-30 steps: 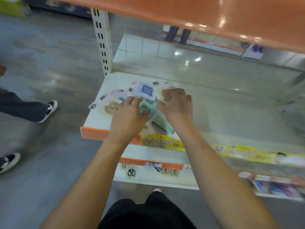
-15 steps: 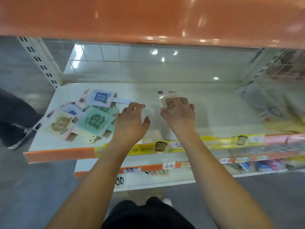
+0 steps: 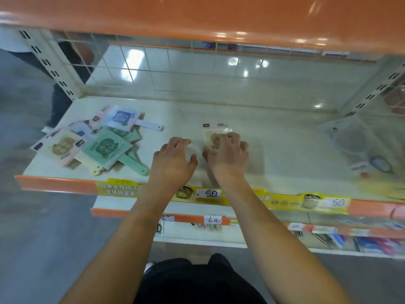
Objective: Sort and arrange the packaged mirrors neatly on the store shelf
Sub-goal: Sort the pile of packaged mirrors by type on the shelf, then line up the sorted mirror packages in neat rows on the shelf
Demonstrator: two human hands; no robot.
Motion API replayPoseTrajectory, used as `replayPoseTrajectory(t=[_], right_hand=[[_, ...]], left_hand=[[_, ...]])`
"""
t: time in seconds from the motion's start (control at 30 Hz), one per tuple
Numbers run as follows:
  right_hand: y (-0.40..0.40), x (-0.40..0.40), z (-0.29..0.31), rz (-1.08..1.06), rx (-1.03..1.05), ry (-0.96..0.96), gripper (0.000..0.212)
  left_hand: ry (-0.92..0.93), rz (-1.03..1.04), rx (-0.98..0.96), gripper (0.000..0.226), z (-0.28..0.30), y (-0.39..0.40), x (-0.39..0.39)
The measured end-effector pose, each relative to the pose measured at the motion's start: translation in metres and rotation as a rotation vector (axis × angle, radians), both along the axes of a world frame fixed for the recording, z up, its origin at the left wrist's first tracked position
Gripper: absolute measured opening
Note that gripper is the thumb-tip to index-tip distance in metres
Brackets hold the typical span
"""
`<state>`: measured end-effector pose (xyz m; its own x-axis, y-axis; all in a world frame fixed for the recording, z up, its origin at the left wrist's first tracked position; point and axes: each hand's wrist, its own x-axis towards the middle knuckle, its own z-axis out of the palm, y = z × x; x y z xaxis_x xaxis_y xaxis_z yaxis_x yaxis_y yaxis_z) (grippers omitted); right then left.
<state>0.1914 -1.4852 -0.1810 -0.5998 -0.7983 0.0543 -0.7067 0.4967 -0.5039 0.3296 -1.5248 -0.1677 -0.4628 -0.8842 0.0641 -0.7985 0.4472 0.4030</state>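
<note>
White store shelf [image 3: 274,137] with orange front edge and yellow price strip [image 3: 219,195] fills mid frame, orange shelf overhead, tiled floor showing through the back. Right hand [image 3: 226,153] at centre rests fingers curled on a cream packaged mirror [image 3: 213,137] lying flat on the shelf, touching it; true pinch or just pressing, cannot tell; left hand [image 3: 174,160] just beside it hovers with fingers spread and relaxed, holding nothing. Loose pile of packaged mirrors [image 3: 96,142], blue, green and cream, overlaps at left of frame, well apart from the single one.
</note>
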Motion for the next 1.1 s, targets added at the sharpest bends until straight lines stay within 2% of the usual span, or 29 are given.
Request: replayPoseTrajectory(t=[0.13, 0.3, 0.43, 0.53, 0.67, 0.8, 0.97, 1.1], right_hand=[[-0.001, 0.012, -0.005, -0.026, -0.053, -0.039, 0.041], [-0.001, 0.023, -0.007, -0.026, 0.045, -0.03, 0.038], [0.003, 0.012, 0.002, 0.023, 0.039, -0.07, 0.036], [0.012, -0.014, 0.015, 0.15, 0.043, -0.011, 0.037], [0.021, -0.049, 0.031, 0.402, 0.249, 0.185, 0.041], [0.014, -0.051, 0.025, 0.51, 0.346, 0.233, 0.032], [0.005, -0.046, 0.008, 0.458, 0.34, 0.254, 0.023], [-0.003, -0.044, 0.01, 0.36, 0.326, 0.17, 0.013]], left_hand=[[0.006, 0.012, -0.027, 0.043, -0.001, -0.001, 0.009], [-0.011, -0.032, -0.045, 0.052, 0.0, -0.012, 0.017], [-0.036, -0.088, -0.017, 0.043, -0.001, -0.017, 0.013], [-0.104, -0.204, -0.057, 0.044, 0.003, -0.021, 0.002], [-0.246, -0.418, -0.115, 0.048, 0.012, -0.033, -0.024], [-0.33, -0.539, -0.106, 0.037, 0.008, -0.038, -0.041], [-0.334, -0.539, -0.108, 0.024, -0.003, -0.04, -0.045], [-0.334, -0.549, -0.114, 0.02, -0.001, -0.041, -0.051]])
